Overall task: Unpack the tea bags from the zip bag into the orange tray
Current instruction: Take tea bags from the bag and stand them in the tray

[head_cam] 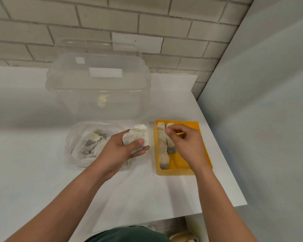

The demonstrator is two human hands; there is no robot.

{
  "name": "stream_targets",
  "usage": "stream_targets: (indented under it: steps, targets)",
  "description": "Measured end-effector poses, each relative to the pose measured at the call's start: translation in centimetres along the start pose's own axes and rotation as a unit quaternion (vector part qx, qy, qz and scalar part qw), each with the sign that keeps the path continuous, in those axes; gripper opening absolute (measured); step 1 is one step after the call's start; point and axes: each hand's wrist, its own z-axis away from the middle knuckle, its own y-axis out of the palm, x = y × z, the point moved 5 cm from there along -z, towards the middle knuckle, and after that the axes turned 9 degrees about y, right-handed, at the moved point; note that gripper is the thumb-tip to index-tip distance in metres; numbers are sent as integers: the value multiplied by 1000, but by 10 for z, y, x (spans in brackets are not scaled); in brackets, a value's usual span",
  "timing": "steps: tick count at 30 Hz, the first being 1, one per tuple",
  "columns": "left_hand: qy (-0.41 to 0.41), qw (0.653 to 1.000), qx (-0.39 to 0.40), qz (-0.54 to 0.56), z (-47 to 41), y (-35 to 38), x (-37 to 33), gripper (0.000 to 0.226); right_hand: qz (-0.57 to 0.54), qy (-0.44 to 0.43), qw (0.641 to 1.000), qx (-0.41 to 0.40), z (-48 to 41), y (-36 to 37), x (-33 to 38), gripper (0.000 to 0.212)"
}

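Paper tea bags (pixel 139 135), light, soft & prob tearable, sit bunched in left hand (pixel 119 149) grip mid-frame btwn zip bag (pixel 73 137) & orange tray (pixel 175 172); right hand (pixel 184 140) pinches one by its top edge.

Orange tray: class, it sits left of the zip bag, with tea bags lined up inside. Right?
No. The head view shows the orange tray sits right of the zip bag, with tea bags lined up inside.
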Motion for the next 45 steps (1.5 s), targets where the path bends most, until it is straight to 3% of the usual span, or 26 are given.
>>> stream_targets:
  steps: [4,6,10,15,22,27,33,38,45]
  targets:
    - [11,999,32,-14,-1,5,-1,25,-56,-19,989,137,16,21,32,12]
    - [17,999,43,-17,-1,6,-3,26,-38,-40,986,160,20,27,38,13]
    - [20,999,39,-12,-2,6,-3,24,-57,-32,990,125,19,26,38,1]
    - [27,1000,1,-1,-1,6,-2,20,-103,-2,990,96,20,23,35,4]
    - [47,999,-23,-10,-3,8,-4,16,-55,2,988,141,24,24,29,6]
    - [5,999,-29,30,-5,9,2,15,-77,9,993,91,21,8,19,3]
    - [7,1000,-30,5,-7,4,4,17,-94,46,994,41,7,-15,-9,4]
    - [12,999,-41,3,-8,-5,5,19,-34,91,995,7,-9,-26,-47,4]
    - [-7,999,-36,35,-8,-8,5,26,103,143,983,55,-26,-15,-81,7]
